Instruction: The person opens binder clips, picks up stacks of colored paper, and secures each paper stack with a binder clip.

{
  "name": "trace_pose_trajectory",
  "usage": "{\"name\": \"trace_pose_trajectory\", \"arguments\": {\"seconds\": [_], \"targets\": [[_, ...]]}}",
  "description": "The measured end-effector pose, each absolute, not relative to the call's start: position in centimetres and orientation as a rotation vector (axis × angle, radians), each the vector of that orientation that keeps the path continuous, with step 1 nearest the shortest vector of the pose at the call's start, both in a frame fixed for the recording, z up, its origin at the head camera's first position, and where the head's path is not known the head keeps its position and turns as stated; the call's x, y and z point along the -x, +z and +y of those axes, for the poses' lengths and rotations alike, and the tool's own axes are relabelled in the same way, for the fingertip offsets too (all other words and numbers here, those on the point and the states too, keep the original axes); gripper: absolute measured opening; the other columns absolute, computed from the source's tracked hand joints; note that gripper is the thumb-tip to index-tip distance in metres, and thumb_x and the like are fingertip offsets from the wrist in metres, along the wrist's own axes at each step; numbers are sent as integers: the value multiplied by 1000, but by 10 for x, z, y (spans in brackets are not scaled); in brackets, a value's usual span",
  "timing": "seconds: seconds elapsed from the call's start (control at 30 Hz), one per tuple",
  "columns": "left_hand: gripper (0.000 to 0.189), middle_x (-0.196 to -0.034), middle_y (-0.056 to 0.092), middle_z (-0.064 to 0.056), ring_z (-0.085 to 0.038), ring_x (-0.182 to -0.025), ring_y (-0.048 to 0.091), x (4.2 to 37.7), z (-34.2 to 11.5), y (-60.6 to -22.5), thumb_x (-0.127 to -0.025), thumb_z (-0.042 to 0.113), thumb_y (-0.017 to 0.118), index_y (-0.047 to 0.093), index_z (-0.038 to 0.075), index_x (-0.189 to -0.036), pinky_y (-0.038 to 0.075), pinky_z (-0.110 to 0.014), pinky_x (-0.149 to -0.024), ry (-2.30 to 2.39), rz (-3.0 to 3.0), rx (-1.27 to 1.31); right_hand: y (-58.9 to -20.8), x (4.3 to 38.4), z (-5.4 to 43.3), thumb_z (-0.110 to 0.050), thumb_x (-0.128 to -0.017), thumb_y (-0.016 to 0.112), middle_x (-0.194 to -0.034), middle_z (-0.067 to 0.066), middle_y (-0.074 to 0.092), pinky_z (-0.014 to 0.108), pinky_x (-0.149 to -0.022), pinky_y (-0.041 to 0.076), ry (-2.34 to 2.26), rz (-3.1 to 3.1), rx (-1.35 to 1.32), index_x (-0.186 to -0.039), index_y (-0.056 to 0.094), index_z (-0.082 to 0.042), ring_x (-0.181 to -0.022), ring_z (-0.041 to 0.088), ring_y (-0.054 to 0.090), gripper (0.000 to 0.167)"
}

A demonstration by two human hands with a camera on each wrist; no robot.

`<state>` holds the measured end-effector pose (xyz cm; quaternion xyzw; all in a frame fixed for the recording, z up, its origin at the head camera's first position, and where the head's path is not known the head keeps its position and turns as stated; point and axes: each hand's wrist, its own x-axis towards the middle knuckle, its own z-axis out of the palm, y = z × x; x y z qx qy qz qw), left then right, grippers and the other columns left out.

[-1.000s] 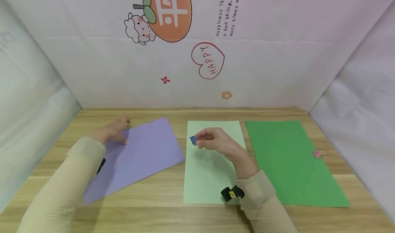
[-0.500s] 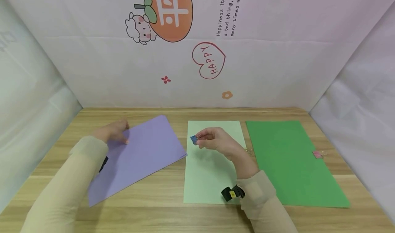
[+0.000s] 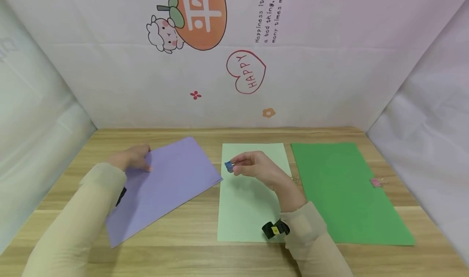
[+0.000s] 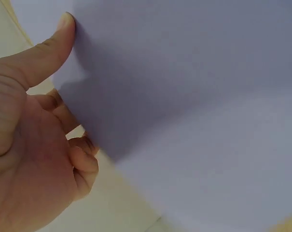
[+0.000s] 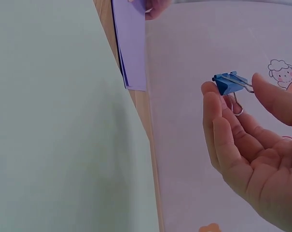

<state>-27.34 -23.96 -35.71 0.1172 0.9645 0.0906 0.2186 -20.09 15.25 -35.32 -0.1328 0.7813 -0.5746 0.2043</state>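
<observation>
My left hand (image 3: 133, 158) grips the long left edge of the purple paper (image 3: 172, 175), which lies slanted on the table. In the left wrist view the thumb (image 4: 51, 50) is on top of the sheet and the fingers go behind its edge. A second layer shows at the paper's right corner. My right hand (image 3: 258, 167) holds a blue binder clip (image 5: 230, 83) by its wire handles between thumb and fingers, above the pale green paper (image 3: 245, 216). The clip points left, toward the purple paper.
On the right lies a dark green paper (image 3: 344, 195) with a pink binder clip (image 3: 376, 183) on its right edge. Another clip (image 3: 294, 179) is at the pale green paper's right edge, partly behind my right wrist. White cloth (image 3: 315, 85) hangs behind the wooden table (image 3: 176, 240).
The purple paper has turned counterclockwise under my left hand: its near corner has shifted right and its right corner has moved up. The right hand stays in place with the clip.
</observation>
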Motion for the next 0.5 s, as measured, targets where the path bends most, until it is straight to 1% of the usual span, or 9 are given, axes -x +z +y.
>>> {"name": "trace_pose_trajectory", "arguments": {"seconds": [0.03,0.1,0.13,0.2,0.23,0.27,0.33,0.37,0.5], "targets": [[72,-134,45,-43,-58,-129,41,273,-240,-356,-86,18,75,38,-24,-131,35,-62,-111,239,2667,-323,-354,201,152,-13,-94,68,-108,11,72,40,-103,49,-1604,2179,366,-125,64,1,-97,14,67,34],[66,-127,51,-40,-55,-122,48,274,-244,-356,-85,20,76,44,-22,-125,40,-61,-106,234,2667,-339,-354,200,152,-13,-93,68,-108,10,73,43,-107,47,-1608,2174,354,-126,64,-1,-99,14,68,35],[60,-121,55,-38,-52,-117,52,274,-246,-356,-86,20,75,48,-20,-121,44,-59,-101,239,2668,-346,-354,200,152,-12,-93,69,-108,10,73,44,-108,46,-1609,2174,346,-126,65,-2,-100,14,68,35],[39,-99,59,-27,-41,-96,58,276,-251,-357,-87,17,73,54,-13,-102,50,-49,-86,272,2677,-379,-355,200,152,-12,-92,69,-108,9,74,45,-109,45,-1612,2172,324,-126,65,-3,-101,14,68,35],[30,-88,56,-20,-34,-86,56,276,-253,-357,-87,15,72,54,-8,-92,48,-42,-78,295,2683,-403,-355,199,151,-12,-92,69,-108,8,74,46,-109,44,-1613,2173,314,-126,65,-3,-102,14,67,35],[25,-80,51,-12,-28,-79,51,277,-255,-357,-87,12,71,51,-2,-83,44,-37,-71,323,2684,-430,-355,200,151,-13,-92,70,-109,8,74,46,-110,44,-1611,2175,305,-126,65,-4,-102,15,67,35],[26,-75,41,-4,-21,-74,42,279,-259,-356,-88,8,67,44,5,-76,35,-31,-66,368,2680,-471,-354,200,152,-13,-92,70,-109,8,74,46,-110,44,-1613,2179,297,-126,65,-4,-103,15,67,35],[28,-74,38,-2,-19,-73,40,279,-261,-355,-88,7,66,42,6,-74,32,-29,-65,389,2676,-489,-354,200,153,-14,-92,70,-110,9,74,46,-110,44,-1616,2181,293,-126,65,-4,-103,15,67,35],[15,-78,45,-5,-20,-77,44,278,-270,-349,-88,7,63,52,3,-80,35,-29,-67,446,2658,-520,-355,202,155,-14,-93,68,-110,14,74,46,-110,43,-1647,2175,293,-126,63,-2,-101,16,68,35]]}}
